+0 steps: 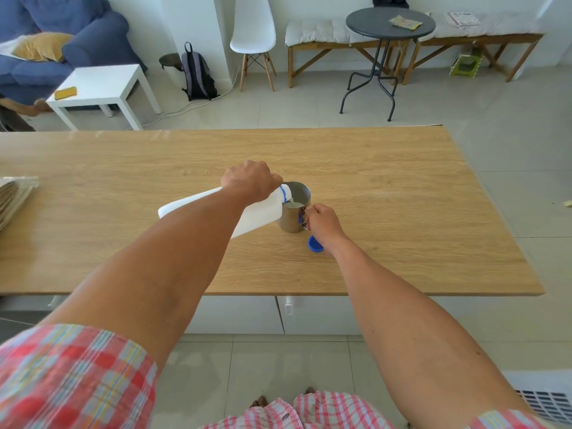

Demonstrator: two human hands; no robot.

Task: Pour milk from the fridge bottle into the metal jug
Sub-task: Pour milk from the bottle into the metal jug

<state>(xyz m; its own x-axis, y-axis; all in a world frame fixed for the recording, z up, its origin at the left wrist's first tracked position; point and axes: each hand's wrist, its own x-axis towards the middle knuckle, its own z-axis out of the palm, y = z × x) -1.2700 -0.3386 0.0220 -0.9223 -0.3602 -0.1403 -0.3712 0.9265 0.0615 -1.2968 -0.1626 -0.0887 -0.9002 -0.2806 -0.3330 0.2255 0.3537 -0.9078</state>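
**Milk running from bottle to jug**

My plaid sleeves sit nearest, both bare forearms reaching out over the wooden worktop. Just by my right wrist a blue cap lies on the wood. My right hand is curled closed around the handle of the metal jug, which stands upright at mid-worktop. My left hand grips the white milk bottle near its neck from above; the bottle is tipped steeply, its base towards me and to the left, its blue-ringed mouth over the jug's rim. A thin white stream falls into the jug, and milk shows inside it. I can read no brand or writing on the bottle, cap or jug. At the worktop's left edge lies a pile of folded brown paper. Beyond, on the tiled floor, stand a white side table, a white chair and a round dark table.
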